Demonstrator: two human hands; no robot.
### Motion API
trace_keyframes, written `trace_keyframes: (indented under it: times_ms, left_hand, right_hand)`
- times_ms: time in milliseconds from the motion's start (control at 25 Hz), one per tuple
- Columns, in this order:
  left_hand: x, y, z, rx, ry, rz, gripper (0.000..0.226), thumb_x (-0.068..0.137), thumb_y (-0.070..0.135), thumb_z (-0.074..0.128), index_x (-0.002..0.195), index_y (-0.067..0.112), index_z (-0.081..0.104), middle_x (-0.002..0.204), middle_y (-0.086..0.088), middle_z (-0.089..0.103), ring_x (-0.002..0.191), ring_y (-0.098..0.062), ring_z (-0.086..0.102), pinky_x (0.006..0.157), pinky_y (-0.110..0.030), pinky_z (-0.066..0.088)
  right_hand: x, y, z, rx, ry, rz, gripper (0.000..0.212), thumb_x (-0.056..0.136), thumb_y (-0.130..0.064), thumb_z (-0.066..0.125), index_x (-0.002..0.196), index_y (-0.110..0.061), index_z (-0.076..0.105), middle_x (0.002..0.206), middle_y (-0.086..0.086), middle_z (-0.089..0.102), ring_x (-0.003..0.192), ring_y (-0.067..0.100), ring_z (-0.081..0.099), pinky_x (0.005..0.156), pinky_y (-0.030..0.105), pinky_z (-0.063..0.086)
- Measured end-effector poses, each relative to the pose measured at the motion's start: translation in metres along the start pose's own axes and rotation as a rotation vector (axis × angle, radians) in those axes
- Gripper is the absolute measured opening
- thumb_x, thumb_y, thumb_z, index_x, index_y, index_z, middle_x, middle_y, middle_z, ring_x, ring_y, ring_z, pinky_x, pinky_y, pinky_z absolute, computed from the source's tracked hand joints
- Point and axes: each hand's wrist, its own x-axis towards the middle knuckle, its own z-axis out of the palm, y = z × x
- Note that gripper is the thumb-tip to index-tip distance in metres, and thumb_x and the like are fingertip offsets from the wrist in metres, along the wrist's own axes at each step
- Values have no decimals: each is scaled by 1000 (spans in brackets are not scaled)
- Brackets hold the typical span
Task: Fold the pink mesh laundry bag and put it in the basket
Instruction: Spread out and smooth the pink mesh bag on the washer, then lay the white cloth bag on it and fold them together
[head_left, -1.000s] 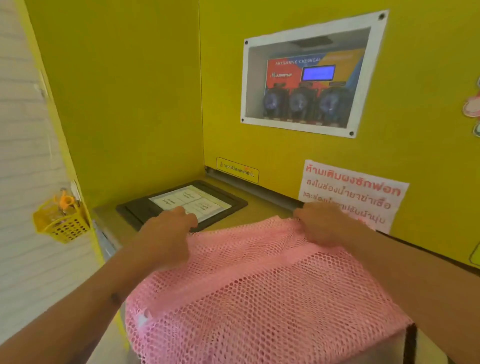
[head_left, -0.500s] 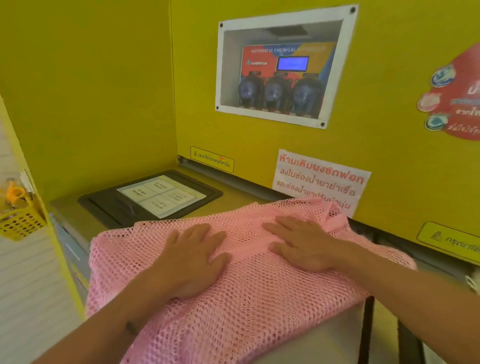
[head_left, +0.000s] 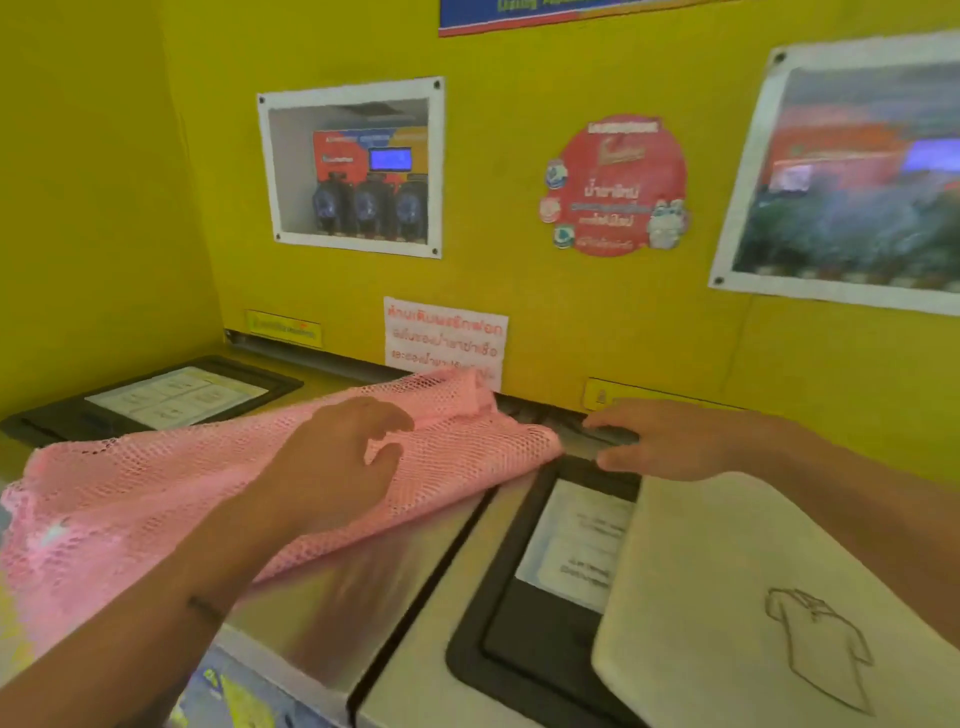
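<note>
From the head view, yellow wall (head_left: 597, 322) all around, and it was busy: a white-framed window onto a chemical dispenser (head_left: 358, 169), a round red sticker (head_left: 615, 184), a white notice with red Thai lettering (head_left: 445, 338) and a blurred poster (head_left: 852, 176) far right. Down on the steel washer top (head_left: 353, 582), a black panel (head_left: 166, 392) sat at the far left, another black panel (head_left: 545, 587) lay to the right, half covered by a beige cloth bag with a shirt outline (head_left: 753, 613).

The pink mesh laundry bag (head_left: 171, 488) lay spread across the washer top, long axis running from near left to far right, its far corner lifted against the notice. The left hand (head_left: 332, 467) rested on the mesh, fingers loosely curled, grip open. The right hand (head_left: 670, 439) sat just beside the bag's right edge, fingers extended, holding nothing, apart from the mesh. The basket was not seen.
</note>
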Motion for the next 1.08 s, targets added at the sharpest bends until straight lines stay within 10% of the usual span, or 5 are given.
trace_keyframes:
  times_ms: [200, 440, 680, 880, 1080]
  left_hand:
    - [-18, 142, 48, -287, -149, -40, 11, 90, 43, 55, 97, 46, 63, 100, 21, 65, 84, 4, 59, 69, -20, 45]
    - [-39, 198, 85, 130, -583, -178, 61, 82, 64, 49, 139, 46, 37, 148, 7, 42, 129, -20, 45, 105, -37, 39]
    - [-27, 183, 52, 36, -371, -209, 58, 86, 9, 56, 133, 42, 51, 137, 5, 55, 110, -16, 51, 83, -28, 39]
    - [-37, 147, 33, 218, -118, -219, 39, 90, 18, 57, 124, 38, 57, 125, 5, 63, 110, -19, 57, 91, -37, 49]
    - [-74, 110, 26, -44, -191, -385, 36, 90, 16, 56, 120, 37, 60, 122, 2, 60, 105, -16, 55, 82, -28, 44]
  right_hand:
    - [-101, 85, 6, 120, -47, 229, 63, 96, -54, 50, 152, -32, 32, 161, -8, 27, 146, 16, 28, 111, 31, 25]
    - [-150, 123, 44, 136, -84, 411, 73, 97, -55, 47, 158, -30, 16, 165, -1, 20, 148, 22, 25, 119, 37, 23]
    - [-152, 104, 41, -55, -160, 383, 61, 93, -53, 47, 148, -27, 38, 152, 3, 42, 133, 25, 44, 91, 32, 38]
    - [-131, 106, 52, 61, 11, 395, 68, 89, -47, 52, 150, -28, 32, 151, 6, 41, 133, 28, 45, 106, 40, 41]
    - [-116, 106, 48, 227, 28, 313, 67, 76, -25, 68, 136, -36, 41, 131, -1, 53, 108, 19, 55, 94, 37, 49]
